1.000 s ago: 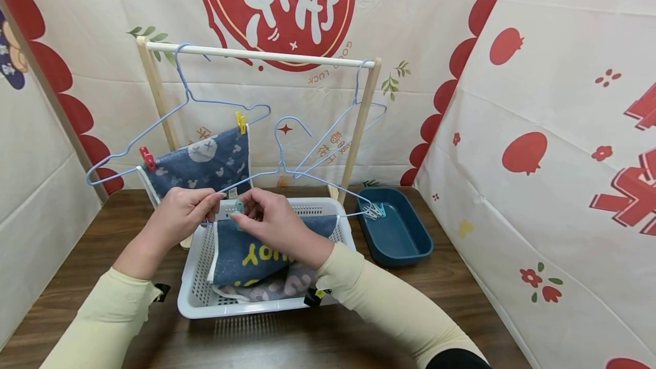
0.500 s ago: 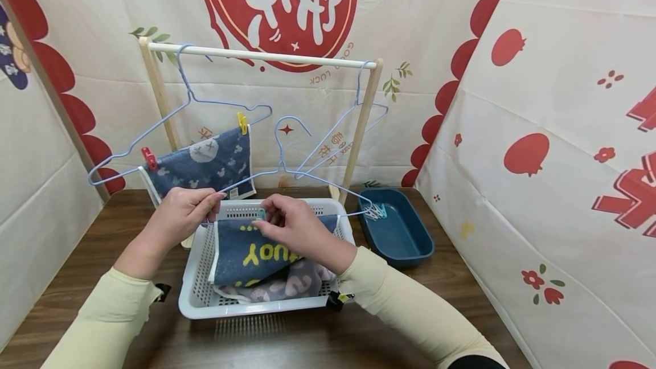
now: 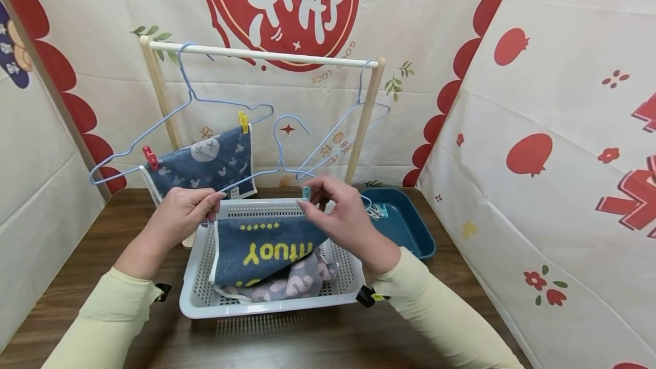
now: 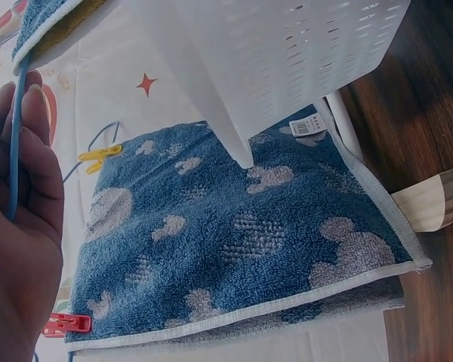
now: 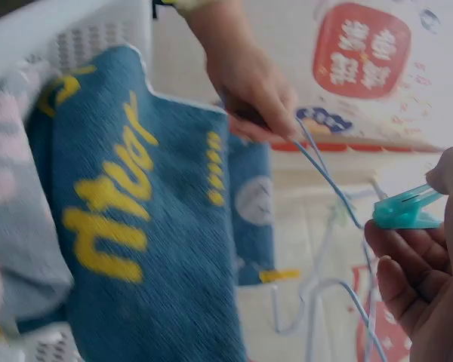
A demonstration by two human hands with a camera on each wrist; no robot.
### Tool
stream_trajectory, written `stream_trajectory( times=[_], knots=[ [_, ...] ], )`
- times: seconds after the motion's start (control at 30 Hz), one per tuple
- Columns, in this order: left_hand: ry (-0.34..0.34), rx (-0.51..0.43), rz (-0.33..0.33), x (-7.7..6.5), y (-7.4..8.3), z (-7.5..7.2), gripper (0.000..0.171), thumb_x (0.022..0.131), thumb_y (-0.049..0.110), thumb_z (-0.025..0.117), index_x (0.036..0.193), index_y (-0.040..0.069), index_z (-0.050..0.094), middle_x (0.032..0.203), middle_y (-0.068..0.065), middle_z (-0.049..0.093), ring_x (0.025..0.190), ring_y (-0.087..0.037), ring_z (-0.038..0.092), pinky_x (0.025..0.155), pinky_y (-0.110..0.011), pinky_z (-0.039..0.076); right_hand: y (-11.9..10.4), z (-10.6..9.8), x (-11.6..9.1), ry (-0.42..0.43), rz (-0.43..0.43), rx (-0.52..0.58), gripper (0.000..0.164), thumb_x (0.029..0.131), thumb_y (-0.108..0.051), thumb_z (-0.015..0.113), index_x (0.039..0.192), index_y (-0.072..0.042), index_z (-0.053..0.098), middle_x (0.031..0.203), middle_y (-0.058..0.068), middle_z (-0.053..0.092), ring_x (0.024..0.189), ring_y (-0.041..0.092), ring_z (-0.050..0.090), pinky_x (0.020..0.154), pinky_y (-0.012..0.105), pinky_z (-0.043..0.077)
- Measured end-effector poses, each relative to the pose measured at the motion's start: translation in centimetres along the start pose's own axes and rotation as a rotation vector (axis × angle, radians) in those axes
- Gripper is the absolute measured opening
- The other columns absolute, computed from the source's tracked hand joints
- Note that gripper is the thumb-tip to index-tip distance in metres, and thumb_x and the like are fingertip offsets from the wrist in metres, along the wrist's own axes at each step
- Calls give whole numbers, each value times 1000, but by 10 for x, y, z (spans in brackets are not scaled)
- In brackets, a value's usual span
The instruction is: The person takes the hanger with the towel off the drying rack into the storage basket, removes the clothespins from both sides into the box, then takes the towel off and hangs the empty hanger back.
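My left hand (image 3: 192, 209) grips the left end of a blue wire hanger (image 3: 246, 178), seen close in the left wrist view beside the hanger wire (image 4: 15, 143). Over that hanger's lower bar hangs a dark blue towel (image 3: 266, 249) with yellow lettering, its bottom part down in the basket. Between thumb and fingers, my right hand (image 3: 345, 215) pinches a teal clothespin (image 5: 408, 207). It is above the towel's right part, and the hand hides the hanger's right side in the head view.
A white basket (image 3: 195, 298) holds a grey-pink patterned cloth (image 3: 302, 281). Behind it, a wooden rack (image 3: 364, 124) carries a hanger with a mouse-print towel (image 3: 205, 155), held by a red clothespin (image 3: 150, 157) and a yellow clothespin (image 3: 243, 122). A dark blue tray (image 3: 410, 226) with clothespins stands right.
My right hand has moved rightward along the hanger from near my left hand, carrying the teal clothespin and uncovering the towel's lettering. The left hand keeps its grip in place.
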State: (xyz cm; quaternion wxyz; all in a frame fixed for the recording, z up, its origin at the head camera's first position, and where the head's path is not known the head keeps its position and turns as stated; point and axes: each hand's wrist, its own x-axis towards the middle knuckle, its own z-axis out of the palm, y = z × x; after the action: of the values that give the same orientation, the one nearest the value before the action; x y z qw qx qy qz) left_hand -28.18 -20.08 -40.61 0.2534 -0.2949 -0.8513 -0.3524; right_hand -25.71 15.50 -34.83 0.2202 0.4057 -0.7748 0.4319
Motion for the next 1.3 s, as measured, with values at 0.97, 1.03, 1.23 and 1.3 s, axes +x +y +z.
stream_trajectory(
  times=[0.97, 1.03, 1.23, 1.3],
  knots=[
    [-2, -9, -16, -1, 2, 0, 33, 108, 5, 71, 80, 22, 69, 68, 15, 60, 63, -8, 56, 58, -24, 49, 117, -106, -27, 126, 612, -181, 25, 106, -14, 75, 124, 2, 68, 107, 18, 70, 90, 26, 60, 74, 21, 51],
    [0, -8, -15, -1, 2, 0, 33, 108, 5, 71, 80, 22, 69, 68, 15, 60, 63, -8, 56, 58, -24, 49, 128, -109, -31, 83, 666, -218, 27, 106, -16, 74, 125, 1, 68, 109, 18, 69, 92, 28, 61, 77, 24, 52],
    [-1, -4, -14, 0, 2, 0, 34, 108, 5, 71, 79, 22, 69, 68, 15, 60, 63, -8, 56, 58, -24, 49, 160, -117, -41, -21, 772, -299, 31, 106, -15, 70, 132, 1, 63, 112, 18, 68, 98, 32, 61, 85, 38, 55],
    [-1, -3, -14, 0, 2, 0, 33, 108, 5, 70, 80, 22, 69, 68, 15, 60, 63, -8, 56, 58, -24, 49, 170, -119, -43, -40, 796, -316, 31, 106, -13, 69, 133, 1, 61, 110, 19, 66, 98, 33, 60, 86, 41, 53]
  ],
)
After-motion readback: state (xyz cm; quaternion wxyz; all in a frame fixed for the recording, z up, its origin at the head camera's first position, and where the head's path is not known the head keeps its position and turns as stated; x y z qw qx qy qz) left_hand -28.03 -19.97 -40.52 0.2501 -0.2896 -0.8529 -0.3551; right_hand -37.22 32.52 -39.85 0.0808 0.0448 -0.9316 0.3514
